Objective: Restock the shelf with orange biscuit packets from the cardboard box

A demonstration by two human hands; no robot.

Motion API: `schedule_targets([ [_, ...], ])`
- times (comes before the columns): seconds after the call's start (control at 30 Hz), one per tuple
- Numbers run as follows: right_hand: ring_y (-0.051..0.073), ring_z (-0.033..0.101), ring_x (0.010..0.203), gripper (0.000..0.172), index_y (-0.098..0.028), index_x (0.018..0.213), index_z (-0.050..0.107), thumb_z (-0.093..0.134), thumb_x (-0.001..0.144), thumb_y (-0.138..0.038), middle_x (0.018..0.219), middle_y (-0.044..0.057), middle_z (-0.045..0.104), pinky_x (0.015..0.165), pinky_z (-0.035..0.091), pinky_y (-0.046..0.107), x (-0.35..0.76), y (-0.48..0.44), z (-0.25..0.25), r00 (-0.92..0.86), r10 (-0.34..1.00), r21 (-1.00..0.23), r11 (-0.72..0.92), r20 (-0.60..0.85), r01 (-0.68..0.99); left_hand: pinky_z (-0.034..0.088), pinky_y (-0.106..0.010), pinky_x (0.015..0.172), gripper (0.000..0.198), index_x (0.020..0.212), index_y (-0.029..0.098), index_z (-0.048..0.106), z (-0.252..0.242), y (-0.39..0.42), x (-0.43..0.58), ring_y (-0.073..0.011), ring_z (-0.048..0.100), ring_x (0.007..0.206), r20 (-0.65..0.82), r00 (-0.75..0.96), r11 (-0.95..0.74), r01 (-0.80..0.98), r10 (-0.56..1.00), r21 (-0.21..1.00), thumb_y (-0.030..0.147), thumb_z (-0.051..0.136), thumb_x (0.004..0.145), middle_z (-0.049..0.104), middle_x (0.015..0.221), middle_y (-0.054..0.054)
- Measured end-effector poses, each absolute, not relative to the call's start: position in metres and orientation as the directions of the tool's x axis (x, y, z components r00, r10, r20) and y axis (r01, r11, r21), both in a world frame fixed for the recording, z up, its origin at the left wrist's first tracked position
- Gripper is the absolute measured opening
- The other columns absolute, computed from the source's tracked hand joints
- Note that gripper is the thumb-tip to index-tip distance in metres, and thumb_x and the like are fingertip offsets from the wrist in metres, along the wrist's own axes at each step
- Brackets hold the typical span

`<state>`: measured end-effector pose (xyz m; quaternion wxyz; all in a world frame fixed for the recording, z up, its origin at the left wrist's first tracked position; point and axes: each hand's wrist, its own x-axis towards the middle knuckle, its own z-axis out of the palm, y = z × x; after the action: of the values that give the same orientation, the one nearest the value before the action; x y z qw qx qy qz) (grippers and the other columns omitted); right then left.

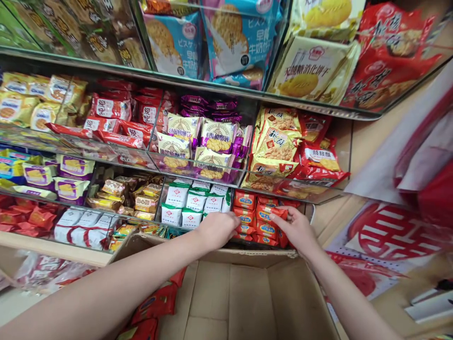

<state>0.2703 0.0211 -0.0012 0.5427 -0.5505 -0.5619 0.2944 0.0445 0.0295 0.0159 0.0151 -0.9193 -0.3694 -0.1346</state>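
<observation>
Small red snack packets (265, 228) with blue and yellow labels stand stacked in a lower shelf compartment. My right hand (299, 230) is at the right side of this stack, thumb and fingers closed on one red snack packet (279, 212). At the stack's left edge is my left hand (217, 230), its fingers curled. The back of that hand hides the fingertips and whatever they hold. Below both hands an opened cardboard box (244, 297) leans against the shelf. Several larger-looking red packets (155, 304) lie along its left side, partly behind my left forearm.
White-and-green packets (195, 200) fill the compartment left of my left hand. Above runs a clear shelf lip (300, 186) in front of yellow and red bags. Higher up hang blue biscuit bags (237, 38). Red-and-white plastic bags (399, 231) are at the right.
</observation>
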Motion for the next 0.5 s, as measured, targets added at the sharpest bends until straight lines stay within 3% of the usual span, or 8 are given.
schedule_targets([
  [0.17, 0.021, 0.061, 0.081, 0.037, -0.018, 0.095, 0.049, 0.059, 0.069, -0.044, 0.088, 0.009, 0.064, 0.075, 0.049, 0.037, 0.272, 0.016, -0.004, 0.195, 0.903, -0.833, 0.245, 0.382, 0.497, 0.048, -0.026, 0.067, 0.018, 0.087, 0.018, 0.060, 0.014, 0.028, 0.045, -0.0181, 0.062, 0.079, 0.245, 0.670, -0.701, 0.711, 0.701, 0.062, 0.019, 0.043, 0.081, 0.063, 0.087, -0.007],
  [0.33, 0.021, 0.060, 0.075, 0.033, -0.021, 0.102, 0.050, 0.049, 0.076, -0.041, 0.092, 0.007, 0.063, 0.067, 0.047, 0.034, 0.277, 0.007, 0.009, -0.036, 0.932, -0.552, 0.244, 0.360, 0.797, 0.048, -0.026, 0.065, 0.024, 0.096, 0.019, 0.060, 0.008, 0.025, 0.043, -0.0176, 0.062, 0.075, 0.252, 0.644, -0.679, 0.730, 0.723, 0.082, 0.017, 0.041, 0.082, 0.062, 0.088, -0.008],
  [0.43, 0.018, 0.057, 0.058, 0.028, -0.021, 0.099, 0.051, 0.046, 0.078, -0.038, 0.078, 0.003, 0.064, 0.060, 0.044, 0.032, 0.277, 0.005, 0.014, -0.133, 0.948, -0.428, 0.251, 0.288, 0.868, 0.049, -0.027, 0.065, 0.027, 0.101, 0.019, 0.059, 0.005, 0.026, 0.043, -0.0184, 0.062, 0.076, 0.261, 0.632, -0.674, 0.730, 0.730, 0.115, 0.018, 0.040, 0.082, 0.062, 0.090, -0.009],
  [0.5, 0.019, 0.057, 0.061, 0.022, -0.022, 0.093, 0.053, 0.047, 0.076, -0.034, 0.077, 0.003, 0.064, 0.062, 0.043, 0.032, 0.277, 0.006, 0.015, -0.165, 0.943, -0.356, 0.266, 0.290, 0.896, 0.049, -0.027, 0.066, 0.027, 0.102, 0.019, 0.059, 0.003, 0.026, 0.043, -0.0185, 0.062, 0.078, 0.265, 0.626, -0.672, 0.727, 0.733, 0.140, 0.019, 0.040, 0.082, 0.061, 0.090, -0.009],
])
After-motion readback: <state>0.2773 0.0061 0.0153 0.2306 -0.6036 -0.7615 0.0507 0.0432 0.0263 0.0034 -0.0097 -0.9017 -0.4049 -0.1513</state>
